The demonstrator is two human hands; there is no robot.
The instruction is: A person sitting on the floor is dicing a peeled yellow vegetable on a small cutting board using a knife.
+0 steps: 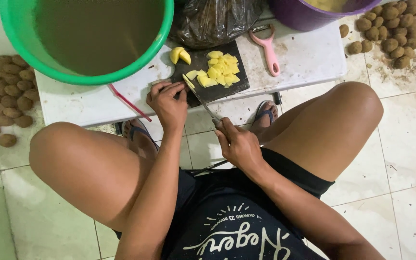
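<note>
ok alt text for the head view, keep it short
Seen from above, a seated person's left hand steadies a potato piece on a dark cutting board while the right hand slices with a knife. A green tub, pink peeler and unpeeled potatoes surround them.

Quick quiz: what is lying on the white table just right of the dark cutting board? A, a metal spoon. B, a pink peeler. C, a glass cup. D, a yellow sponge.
B: a pink peeler lies on the white table right of the dark cutting board, which holds yellow potato pieces.
</note>
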